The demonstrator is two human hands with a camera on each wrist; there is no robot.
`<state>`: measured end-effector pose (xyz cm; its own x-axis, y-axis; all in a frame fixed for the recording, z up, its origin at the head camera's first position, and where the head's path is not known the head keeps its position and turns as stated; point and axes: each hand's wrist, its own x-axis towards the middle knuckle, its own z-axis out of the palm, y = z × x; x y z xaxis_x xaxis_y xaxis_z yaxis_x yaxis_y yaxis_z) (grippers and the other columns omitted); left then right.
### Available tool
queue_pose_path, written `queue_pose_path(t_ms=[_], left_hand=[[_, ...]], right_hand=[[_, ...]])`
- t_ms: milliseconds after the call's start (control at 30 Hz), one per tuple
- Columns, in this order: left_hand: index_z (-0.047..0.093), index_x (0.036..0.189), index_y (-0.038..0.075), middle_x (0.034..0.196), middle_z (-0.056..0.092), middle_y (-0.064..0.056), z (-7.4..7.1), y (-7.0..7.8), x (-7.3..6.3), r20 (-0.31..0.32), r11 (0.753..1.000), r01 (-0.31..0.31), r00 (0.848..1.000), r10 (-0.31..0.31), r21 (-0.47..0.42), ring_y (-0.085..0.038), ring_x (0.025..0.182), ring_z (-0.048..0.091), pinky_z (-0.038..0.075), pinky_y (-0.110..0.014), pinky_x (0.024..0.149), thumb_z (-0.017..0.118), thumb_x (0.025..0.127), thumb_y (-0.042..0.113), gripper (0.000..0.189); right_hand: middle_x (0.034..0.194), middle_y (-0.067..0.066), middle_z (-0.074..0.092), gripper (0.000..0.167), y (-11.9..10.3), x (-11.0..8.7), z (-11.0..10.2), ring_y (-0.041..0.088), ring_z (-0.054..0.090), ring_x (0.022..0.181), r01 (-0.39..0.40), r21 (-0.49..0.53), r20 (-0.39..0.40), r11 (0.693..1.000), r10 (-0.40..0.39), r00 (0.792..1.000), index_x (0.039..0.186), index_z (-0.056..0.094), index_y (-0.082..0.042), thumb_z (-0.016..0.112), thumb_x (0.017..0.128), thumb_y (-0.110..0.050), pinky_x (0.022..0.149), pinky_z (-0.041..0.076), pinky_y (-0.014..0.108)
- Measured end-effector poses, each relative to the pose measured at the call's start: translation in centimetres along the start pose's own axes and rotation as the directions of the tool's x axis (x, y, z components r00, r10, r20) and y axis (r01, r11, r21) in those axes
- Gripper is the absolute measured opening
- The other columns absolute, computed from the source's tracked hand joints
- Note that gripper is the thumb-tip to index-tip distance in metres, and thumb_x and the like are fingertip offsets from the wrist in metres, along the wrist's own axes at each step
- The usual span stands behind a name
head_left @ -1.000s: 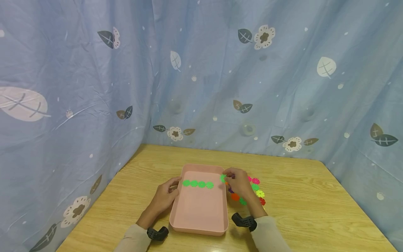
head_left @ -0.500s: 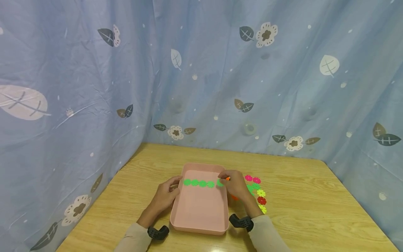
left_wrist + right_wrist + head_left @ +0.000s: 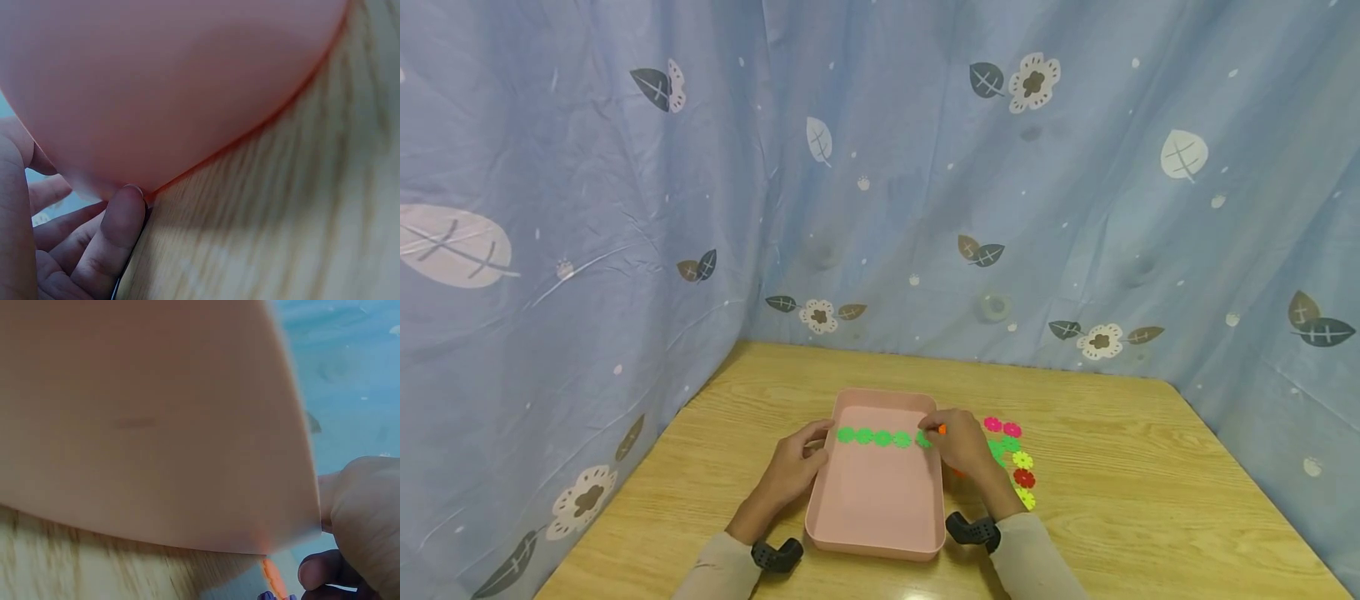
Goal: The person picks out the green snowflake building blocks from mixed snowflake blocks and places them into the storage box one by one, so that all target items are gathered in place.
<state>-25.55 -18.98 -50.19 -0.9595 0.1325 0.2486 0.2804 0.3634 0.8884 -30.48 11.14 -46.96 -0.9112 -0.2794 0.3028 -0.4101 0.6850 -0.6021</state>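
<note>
In the head view a pink rectangular tray lies on the table, with a row of several green flower-shaped plastic pieces across its upper part. My left hand holds the tray's left side, fingertips at its rim; in the left wrist view a fingertip presses the outer wall low down. Reaching over the right rim, my right hand pinches another green flower-shaped piece just inside the tray, right of the row. In the right wrist view the tray wall hides that piece.
Right of the tray lie loose flower-shaped pieces: pink, green, yellow and red. An orange piece and a purple one sit close beside the tray wall. A blue curtain hangs behind the wooden table.
My right hand has moved left over the right rim, bringing the green flower-shaped piece inside the tray, then slightly lower. The left hand stays on the tray's left side.
</note>
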Motion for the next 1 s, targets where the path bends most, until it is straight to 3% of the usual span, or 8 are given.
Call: queue_pose_path(t_ms=[233, 367, 500, 667, 1000], left_hand=[[0.055, 0.144, 0.006, 0.132, 0.063, -0.023, 0.3, 0.1, -0.1, 0.006, 1.0, -0.004, 1.0, 0.004, 0.004, -0.033, 0.104, 0.072, 0.06, -0.032, 0.077, 0.052, 0.095, 0.003, 0.049], [0.055, 0.144, 0.006, 0.133, 0.062, -0.024, 0.5, 0.1, -0.3, 0.013, 1.0, 0.011, 1.0, -0.011, 0.007, -0.035, 0.106, 0.071, 0.06, -0.032, 0.077, 0.052, 0.096, 0.003, 0.049], [0.056, 0.143, 0.006, 0.133, 0.062, -0.024, 0.3, 0.0, -0.6, -0.004, 1.0, 0.02, 1.0, -0.02, 0.008, -0.036, 0.105, 0.071, 0.061, -0.033, 0.076, 0.053, 0.095, 0.003, 0.048], [0.055, 0.144, 0.005, 0.134, 0.061, -0.026, 0.2, -0.1, -0.7, 0.01, 1.0, 0.018, 1.0, -0.018, -0.002, -0.037, 0.106, 0.071, 0.061, -0.033, 0.077, 0.052, 0.096, 0.003, 0.048], [0.056, 0.143, 0.006, 0.132, 0.063, -0.023, 0.0, 0.2, -0.1, -0.014, 1.0, -0.004, 1.0, 0.005, 0.016, -0.036, 0.105, 0.071, 0.061, -0.034, 0.078, 0.053, 0.095, 0.003, 0.048]], right_hand=[[0.099, 0.002, 0.076, 0.013, -0.1, 0.0, -0.3, 0.025, 0.07, 0.096, -0.012, -0.078, 0.054, 0.997, 0.016, 0.998, 0.097, 0.08, -0.011, 0.071, 0.09, -0.004, 0.08, 0.058, 0.042], [0.098, 0.003, 0.075, 0.017, -0.3, 0.2, -0.5, 0.023, 0.071, 0.093, 0.045, -0.149, 0.112, 0.988, -0.029, 0.993, 0.097, 0.08, -0.009, 0.069, 0.089, 0.001, 0.08, 0.059, 0.041], [0.097, 0.006, 0.073, 0.017, -0.9, 1.0, -0.7, 0.024, 0.069, 0.086, 0.142, -0.21, 0.211, 0.967, -0.097, 0.973, 0.093, 0.077, -0.008, 0.064, 0.09, 0.003, 0.076, 0.058, 0.042], [0.097, 0.002, 0.069, 0.018, -1.1, 2.0, -0.5, 0.019, 0.065, 0.078, 0.136, -0.282, 0.319, 0.95, -0.04, 0.947, 0.091, 0.074, -0.014, 0.062, 0.092, 0.0, 0.071, 0.056, 0.038], [0.1, 0.005, 0.07, 0.015, -0.8, 3.2, -0.4, 0.023, 0.066, 0.084, 0.131, -0.297, 0.307, 0.946, -0.036, 0.951, 0.096, 0.072, -0.01, 0.06, 0.094, -0.002, 0.076, 0.057, 0.041]])
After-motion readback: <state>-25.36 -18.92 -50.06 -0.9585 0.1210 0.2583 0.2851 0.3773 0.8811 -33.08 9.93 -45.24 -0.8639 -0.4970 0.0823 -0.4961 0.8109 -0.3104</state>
